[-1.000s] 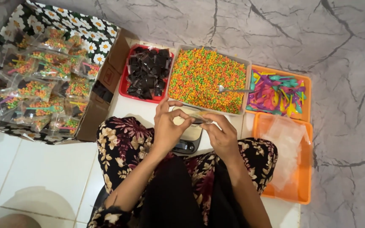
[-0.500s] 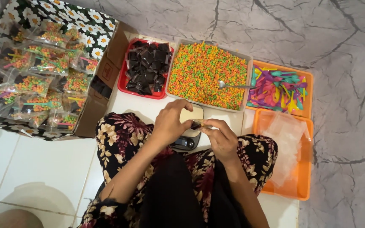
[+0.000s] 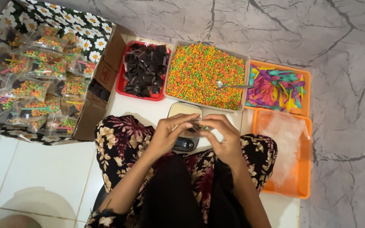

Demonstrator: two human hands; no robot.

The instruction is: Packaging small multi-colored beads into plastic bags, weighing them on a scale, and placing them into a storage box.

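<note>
Head view: left hand (image 3: pixel 167 135) and right hand (image 3: pixel 224 137) pinch a small packet (image 3: pixel 197 126) together — kitchen scale (image 3: pixel 185 126) just beneath, candy tray (image 3: pixel 205 76) beyond.

My two bare forearms reach forward over my lap. My left hand (image 3: pixel 170 134) and right hand (image 3: pixel 222 137) meet in front of me, fingers curled inward, fingertips pinched close together, nearly touching.

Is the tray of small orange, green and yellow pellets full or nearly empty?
Full. The pellet tray is heaped edge to edge, no bottom showing, and a metal spoon lies on the heap at its right side.
</note>
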